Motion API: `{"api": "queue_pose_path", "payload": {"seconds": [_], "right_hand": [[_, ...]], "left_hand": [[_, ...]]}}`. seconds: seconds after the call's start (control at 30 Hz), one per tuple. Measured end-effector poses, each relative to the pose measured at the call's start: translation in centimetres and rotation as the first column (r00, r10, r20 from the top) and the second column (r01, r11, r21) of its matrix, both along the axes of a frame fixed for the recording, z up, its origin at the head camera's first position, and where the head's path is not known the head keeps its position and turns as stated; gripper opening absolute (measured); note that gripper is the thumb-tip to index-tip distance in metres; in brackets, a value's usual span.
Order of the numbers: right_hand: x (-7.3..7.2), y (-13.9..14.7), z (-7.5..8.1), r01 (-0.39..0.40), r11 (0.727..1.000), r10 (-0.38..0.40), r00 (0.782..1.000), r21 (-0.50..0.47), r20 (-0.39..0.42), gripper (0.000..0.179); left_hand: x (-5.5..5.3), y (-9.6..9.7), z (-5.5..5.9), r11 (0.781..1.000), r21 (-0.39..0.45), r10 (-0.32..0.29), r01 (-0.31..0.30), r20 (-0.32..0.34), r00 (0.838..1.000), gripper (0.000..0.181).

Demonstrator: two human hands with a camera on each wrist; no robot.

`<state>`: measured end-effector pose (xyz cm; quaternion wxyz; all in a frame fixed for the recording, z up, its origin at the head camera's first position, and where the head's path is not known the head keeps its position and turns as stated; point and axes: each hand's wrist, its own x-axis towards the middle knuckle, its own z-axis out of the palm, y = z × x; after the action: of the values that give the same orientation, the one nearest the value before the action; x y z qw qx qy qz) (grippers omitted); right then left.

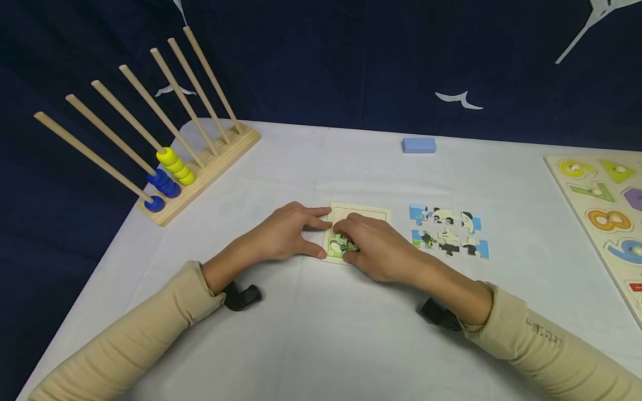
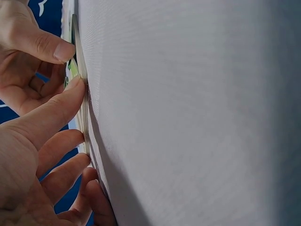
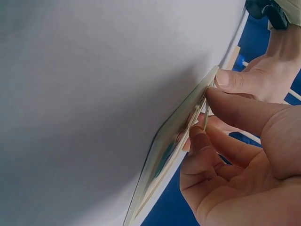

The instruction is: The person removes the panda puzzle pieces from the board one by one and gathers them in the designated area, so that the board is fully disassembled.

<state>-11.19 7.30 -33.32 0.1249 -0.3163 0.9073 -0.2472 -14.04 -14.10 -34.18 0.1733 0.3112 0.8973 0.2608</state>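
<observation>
A shallow wooden puzzle tray (image 1: 362,207) with a pale rim lies on the table in front of me. My left hand (image 1: 287,233) rests at its left edge, thumb and fingers spread and touching the rim. Over the tray's lower part is my right hand (image 1: 378,246), which pinches a thin puzzle piece (image 3: 206,118) between thumb and fingers, tilted up from the tray in the right wrist view. Green picture pieces (image 1: 335,246) show in the tray's lower left corner, partly hidden by the right hand. Right of the tray lie several loose panda puzzle pieces (image 1: 443,216) in two rows.
A wooden peg counter (image 1: 220,157) with blue and yellow beads stands at the back left. At the back of the white table (image 1: 321,334) sits a blue block (image 1: 419,146). A number-and-shape knob board (image 1: 577,209) lies at the right edge.
</observation>
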Motion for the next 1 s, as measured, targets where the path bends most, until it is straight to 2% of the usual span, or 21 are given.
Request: {"api": "queue_pose_path", "payload": {"seconds": [0.27, 0.47, 0.8, 1.0], "right_hand": [[0.0, -0.1, 0.2, 0.0, 0.999, 0.0, 1.0, 0.042, 0.0, 0.036], [-0.2, 0.1, 0.3, -0.01, 1.0, 0.011, 1.0, 0.024, -0.01, 0.033], [0.1, 1.1, 0.7, 0.03, 0.999, -0.03, 1.0, 0.027, -0.001, 0.036], [0.4, 2.4, 0.9, 0.044, 0.999, -0.044, 0.999, -0.005, 0.004, 0.036]], "left_hand": [[0.0, 0.0, 0.0, 1.0, -0.018, 0.006, -0.006, 0.001, 1.0, 0.058], [0.0, 0.0, -0.1, 1.0, -0.013, 0.005, -0.005, 0.003, 1.0, 0.057], [0.0, 0.0, 0.0, 1.0, -0.023, 0.017, -0.017, 0.009, 1.0, 0.058], [0.0, 0.1, 0.0, 1.0, -0.014, 0.018, -0.018, 0.009, 1.0, 0.058]]}}
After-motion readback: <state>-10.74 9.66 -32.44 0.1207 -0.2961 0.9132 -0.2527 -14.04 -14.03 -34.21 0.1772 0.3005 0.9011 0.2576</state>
